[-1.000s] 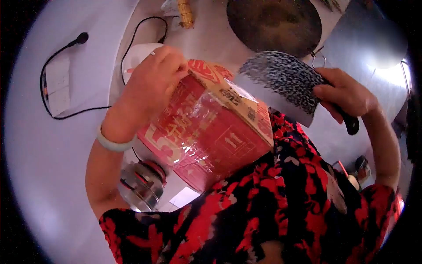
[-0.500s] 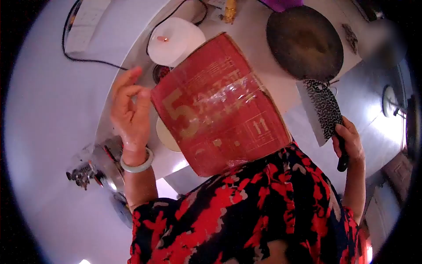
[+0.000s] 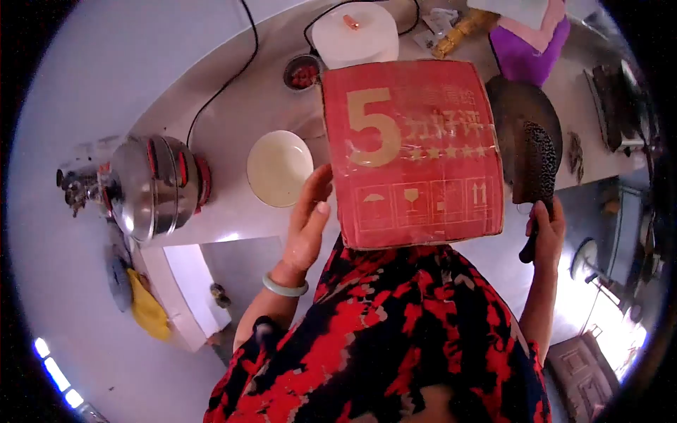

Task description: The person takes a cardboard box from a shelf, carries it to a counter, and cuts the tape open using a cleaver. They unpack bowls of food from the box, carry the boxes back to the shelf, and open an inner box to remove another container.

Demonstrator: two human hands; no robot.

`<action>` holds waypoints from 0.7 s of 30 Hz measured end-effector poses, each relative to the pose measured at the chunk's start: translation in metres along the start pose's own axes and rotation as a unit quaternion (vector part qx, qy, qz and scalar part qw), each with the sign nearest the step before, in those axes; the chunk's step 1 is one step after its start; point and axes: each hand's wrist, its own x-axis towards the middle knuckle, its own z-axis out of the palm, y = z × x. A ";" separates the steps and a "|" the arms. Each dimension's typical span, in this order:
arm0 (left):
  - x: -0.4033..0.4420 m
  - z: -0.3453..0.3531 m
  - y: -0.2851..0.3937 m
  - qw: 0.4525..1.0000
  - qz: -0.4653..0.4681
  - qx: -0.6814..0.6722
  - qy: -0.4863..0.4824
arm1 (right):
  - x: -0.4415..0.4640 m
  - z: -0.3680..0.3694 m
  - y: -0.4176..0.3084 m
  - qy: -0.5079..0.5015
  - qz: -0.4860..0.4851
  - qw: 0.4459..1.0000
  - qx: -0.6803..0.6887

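Note:
A red cardboard box [image 3: 416,155] with a large gold 5 and clear tape stands in the middle, close to my body. My left hand [image 3: 308,222] is beside the box's left side, its fingers apart and partly hidden behind the box edge. In my right hand [image 3: 546,229] is the black handle of a cleaver [image 3: 539,162] with a speckled blade. The blade points away from me, right of the box and over part of a dark round pan [image 3: 518,106]. A pale bowl [image 3: 280,169] sits left of the box.
A steel pot [image 3: 151,187] stands at the left on the counter [image 3: 226,141]. Behind the box are a white lidded container [image 3: 356,35], a small bowl of red pieces [image 3: 303,72], a yellowish bundle [image 3: 462,34] and a purple cloth [image 3: 529,56]. A black cable crosses the counter.
My left hand let go of the box's top edge and lowered to its left side. The box has turned more squarely toward the view. The cleaver has swung more upright, away from the box.

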 end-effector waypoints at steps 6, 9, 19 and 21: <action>0.013 0.038 -0.018 0.997 0.037 -0.014 -0.063 | 0.008 0.029 -0.019 0.007 -0.102 0.991 -0.082; 0.015 0.051 -0.023 0.995 0.038 -0.076 -0.047 | 0.011 0.048 -0.025 -0.009 -0.175 0.976 -0.130; 0.023 0.077 -0.009 0.982 0.117 0.141 -0.050 | 0.040 0.013 0.011 0.050 -0.207 0.962 -0.170; 0.022 0.080 -0.010 0.979 0.129 0.146 -0.054 | 0.039 0.011 0.005 0.054 -0.193 0.958 -0.204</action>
